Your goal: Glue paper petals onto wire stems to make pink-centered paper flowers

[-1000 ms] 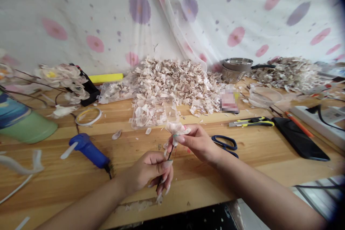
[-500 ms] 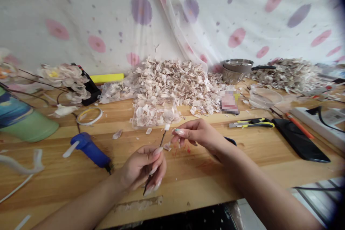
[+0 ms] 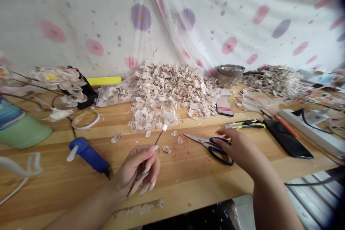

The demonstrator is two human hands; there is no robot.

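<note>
Two hands show in the head view; lifting the scissors (image 3: 207, 142) by their handles, white-topped stem (image 3: 159, 137) well aside, seems wise. The left hand's (image 3: 142, 167) grip pinches the stem above the counter (image 3: 194, 183); the right hand (image 3: 238, 145), fingers partly curled, meets the scissors' handles, firmness unclear.

Thin dark stem (image 3: 159, 138) is tilted up, pale papery petal (image 3: 169, 117) on its white tip (image 3: 164, 127). Navy-handled metal scissors (image 3: 206, 141) just lying on the wooden table (image 3: 188, 179), blades pointing left.

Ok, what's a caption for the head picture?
Left hand holds a dark stem; right hand is at the scissors.
</note>
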